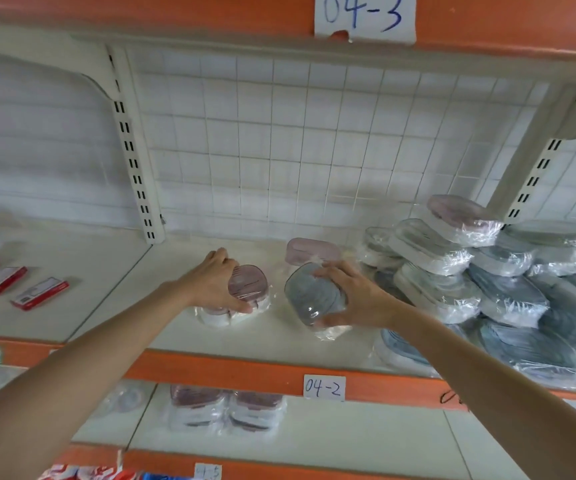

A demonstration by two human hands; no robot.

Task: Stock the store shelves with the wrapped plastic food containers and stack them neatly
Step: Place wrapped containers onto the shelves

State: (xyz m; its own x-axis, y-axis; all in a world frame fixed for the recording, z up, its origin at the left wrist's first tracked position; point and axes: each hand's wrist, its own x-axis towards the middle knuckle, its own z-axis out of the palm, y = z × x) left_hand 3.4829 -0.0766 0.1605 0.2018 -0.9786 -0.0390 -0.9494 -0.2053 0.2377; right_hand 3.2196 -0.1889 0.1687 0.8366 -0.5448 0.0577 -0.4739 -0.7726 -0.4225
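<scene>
Left hand (215,284): I grip pink-lidded wrapped plastic container (245,289), resting on cream shelf (134,289). Right hand (350,294): I grip tilted grey-lidded wrapped container (309,294), just right of pink one.

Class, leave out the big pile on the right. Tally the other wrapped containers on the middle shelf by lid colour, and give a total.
Pink lid: 2, the front pink container held by the left hand and the back pink container.
Grey-blue lid: 1, the grey-blue container held by the right hand.
Total: 3.
</scene>
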